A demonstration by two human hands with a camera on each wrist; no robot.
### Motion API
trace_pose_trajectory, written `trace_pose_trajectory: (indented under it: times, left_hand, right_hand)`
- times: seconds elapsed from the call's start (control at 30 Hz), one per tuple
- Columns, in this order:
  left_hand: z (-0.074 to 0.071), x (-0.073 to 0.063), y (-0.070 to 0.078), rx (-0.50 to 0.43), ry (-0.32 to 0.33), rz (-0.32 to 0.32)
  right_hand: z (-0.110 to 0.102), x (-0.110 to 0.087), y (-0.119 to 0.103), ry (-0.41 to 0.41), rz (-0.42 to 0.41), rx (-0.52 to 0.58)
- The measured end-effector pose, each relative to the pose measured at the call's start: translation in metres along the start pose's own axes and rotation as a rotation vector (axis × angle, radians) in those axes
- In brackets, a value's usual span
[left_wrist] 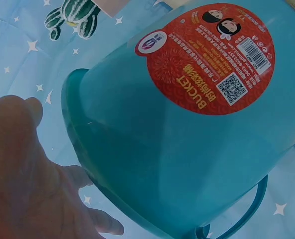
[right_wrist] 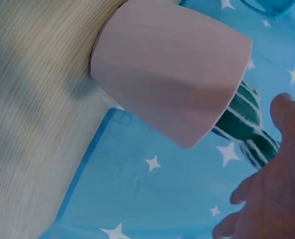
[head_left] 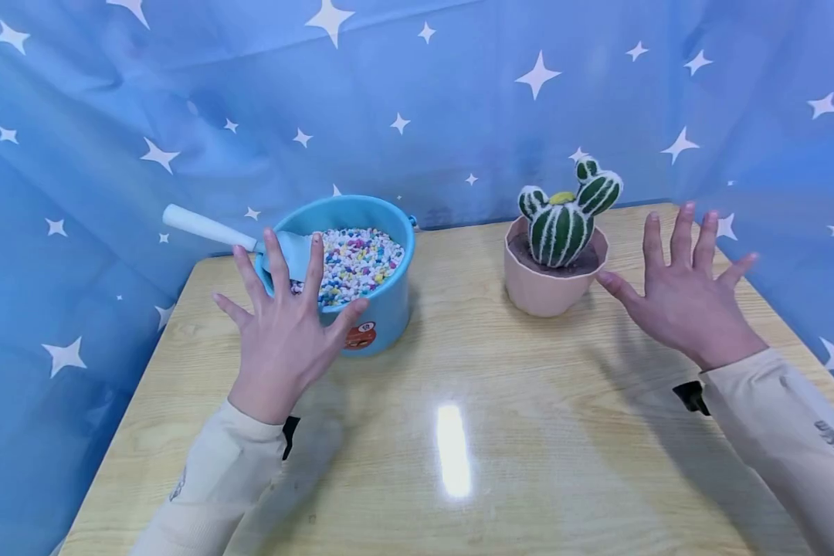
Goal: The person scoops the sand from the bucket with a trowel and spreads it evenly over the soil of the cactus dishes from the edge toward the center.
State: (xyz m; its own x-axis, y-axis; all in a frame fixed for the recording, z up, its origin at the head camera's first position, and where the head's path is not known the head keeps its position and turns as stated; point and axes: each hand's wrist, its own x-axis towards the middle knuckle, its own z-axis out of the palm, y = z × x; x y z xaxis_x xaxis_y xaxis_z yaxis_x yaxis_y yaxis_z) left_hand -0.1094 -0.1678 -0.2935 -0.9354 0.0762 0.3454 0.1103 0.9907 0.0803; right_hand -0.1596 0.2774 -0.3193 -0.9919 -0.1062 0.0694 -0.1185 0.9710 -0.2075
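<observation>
My left hand (head_left: 281, 332) hovers with fingers spread in front of a blue bucket (head_left: 389, 309), holding nothing. Small multicoloured pebbles (head_left: 361, 262) fill much of the bucket. A light blue scoop (head_left: 208, 226) leans in it, its handle sticking out over the left rim; part of its blade is behind my fingers. A red round label (left_wrist: 212, 59) shows on the bucket's side in the left wrist view. My right hand (head_left: 691, 309), fingers also spread and holding nothing, is beside a pink pot (head_left: 545, 293). In the pot stands a green cactus (head_left: 561, 234) with white stripes, set in brown filling.
Both containers stand toward the back of a wooden table (head_left: 417, 401). A blue curtain (head_left: 459, 93) with white stars hangs behind the table and along both sides. Light reflects off the tabletop near the middle.
</observation>
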Motion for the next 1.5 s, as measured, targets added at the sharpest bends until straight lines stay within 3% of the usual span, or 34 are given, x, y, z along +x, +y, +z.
trace_pose_trajectory:
  times: [0.13, 0.23, 0.43, 0.53, 0.6, 0.83, 1.07, 1.2, 1.33, 1.43, 1.5]
  left_hand:
    - [0.000, -0.001, -0.002, 0.015, -0.001, 0.002]
    - [-0.002, -0.001, -0.005, 0.022, 0.003, 0.002]
    - [-0.005, 0.000, -0.012, -0.008, 0.006, -0.020]
    - [-0.005, 0.000, -0.018, -0.055, 0.039, -0.023]
    - [-0.005, 0.000, -0.021, -0.103, 0.095, -0.027]
    - [-0.002, 0.000, -0.040, -0.288, 0.313, -0.069]
    - [0.003, 0.002, -0.061, -0.462, 0.421, -0.062]
    - [0.008, 0.005, -0.073, -0.510, 0.443, -0.067]
    - [0.012, 0.008, -0.086, -0.595, 0.394, -0.155]
    - [0.016, 0.016, -0.100, -0.723, 0.335, -0.263]
    - [0.020, 0.024, -0.112, -0.869, 0.314, -0.313]
  right_hand:
    - [0.000, -0.003, -0.004, 0.016, -0.014, 0.012]
    - [-0.005, -0.009, -0.011, 0.087, -0.031, 0.025]
    - [-0.010, -0.022, -0.041, 0.425, -0.186, 0.131]
    - [-0.009, -0.021, -0.060, 0.500, -0.281, 0.216]
    - [-0.010, -0.017, -0.072, 0.463, -0.327, 0.289]
    - [-0.008, 0.012, -0.105, 0.121, -0.427, 0.500]
    - [0.008, 0.043, -0.129, 0.014, -0.515, 0.545]
    - [0.013, 0.055, -0.141, -0.045, -0.527, 0.574]
    - [0.020, 0.067, -0.154, -0.099, -0.531, 0.579]
    - [0.027, 0.077, -0.163, -0.133, -0.525, 0.582]
    - [0.031, 0.081, -0.169, -0.162, -0.509, 0.591]
